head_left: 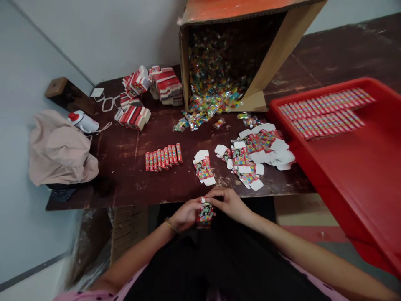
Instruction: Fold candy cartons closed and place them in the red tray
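Both hands meet over my lap, just below the table's front edge, around one small printed carton (pixel 205 214). My left hand (pixel 185 215) grips its lower left side. My right hand (pixel 226 202) pinches the top flap with bent fingers. On the table just ahead lies a small stack of flat cartons (pixel 204 169), and to its right a loose heap of flat carton blanks (pixel 255 151). A row of closed red cartons (pixel 163 156) stands left of centre.
A tipped cardboard box (pixel 238 50) spills wrapped candies (pixel 206 106) onto the dark table (pixel 125 167). A red tray (pixel 351 175) at right holds rows of filled cartons (pixel 326 110). Bundles of red-and-white blanks (pixel 150 90), a white bottle (pixel 83 121) and a pink cloth (pixel 59 150) lie at left.
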Demonstrator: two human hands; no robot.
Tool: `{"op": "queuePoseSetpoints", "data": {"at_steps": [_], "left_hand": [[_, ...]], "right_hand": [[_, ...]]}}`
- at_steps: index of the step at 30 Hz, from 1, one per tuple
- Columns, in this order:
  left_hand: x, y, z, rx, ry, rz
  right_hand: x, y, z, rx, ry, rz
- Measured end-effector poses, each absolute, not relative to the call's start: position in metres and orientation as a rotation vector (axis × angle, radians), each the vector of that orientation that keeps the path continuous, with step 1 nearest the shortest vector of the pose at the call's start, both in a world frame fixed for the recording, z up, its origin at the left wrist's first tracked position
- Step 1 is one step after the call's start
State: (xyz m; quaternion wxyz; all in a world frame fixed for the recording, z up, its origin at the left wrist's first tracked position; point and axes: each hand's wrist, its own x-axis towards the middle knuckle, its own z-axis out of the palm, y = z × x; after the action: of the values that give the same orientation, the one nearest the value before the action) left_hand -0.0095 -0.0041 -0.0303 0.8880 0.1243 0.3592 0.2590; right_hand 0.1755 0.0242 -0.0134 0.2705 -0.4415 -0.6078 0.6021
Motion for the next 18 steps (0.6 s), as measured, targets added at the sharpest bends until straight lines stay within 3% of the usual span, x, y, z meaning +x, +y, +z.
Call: {"op": "queuePoseSetpoints", "data": {"at_steps": [7,14,18], "left_hand": [[-0.01,-0.007,-0.028,0.398,0.846,0.646],[-0.016,0.042,-0.001,0.696,1.075,1.029],[-0.025,0.062,0.007,1.086,0.92,0.631]], "right_hand": [[0.182,0.0,-0.015,-1.005,-2.084,1.253],[0.175,0.017,-0.025,-1.068,-1.349,1.736],[0.195,0.074,0.003,-1.099,-1.596,1.601]]}}
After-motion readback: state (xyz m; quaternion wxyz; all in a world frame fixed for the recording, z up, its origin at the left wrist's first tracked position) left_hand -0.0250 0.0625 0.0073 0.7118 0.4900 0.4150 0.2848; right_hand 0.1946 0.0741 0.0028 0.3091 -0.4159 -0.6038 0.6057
